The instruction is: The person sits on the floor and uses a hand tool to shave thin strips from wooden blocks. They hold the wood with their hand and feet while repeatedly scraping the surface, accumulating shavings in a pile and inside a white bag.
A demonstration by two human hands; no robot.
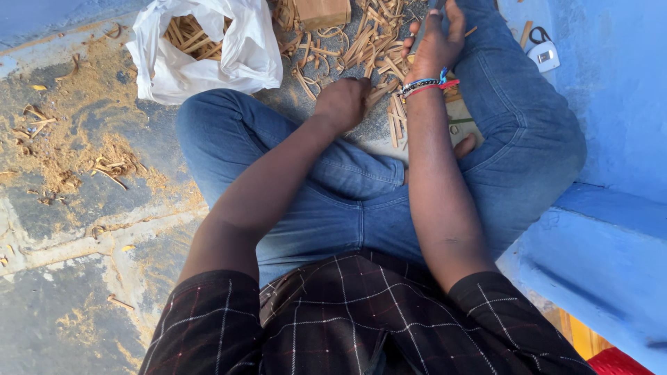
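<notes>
I sit cross-legged in blue jeans (326, 173) on the floor, facing a pile of thin wood strips (379, 48). My left hand (342, 103) reaches down between my knees, knuckles up and fingers curled into the strips; what it holds is hidden. My right hand (436, 43), with beaded bracelets (425, 86) on the wrist, is raised over the pile near my right knee. Its fingers close around a small grey object (435, 8) at the top edge of the view.
A white plastic bag (240, 59) with wood strips inside lies at the top left. A wooden block (321, 12) stands beyond the pile. Sawdust and shavings (83, 146) cover the concrete floor on the left. A blue wall and step (611, 208) rise on the right, near a small white device (545, 55).
</notes>
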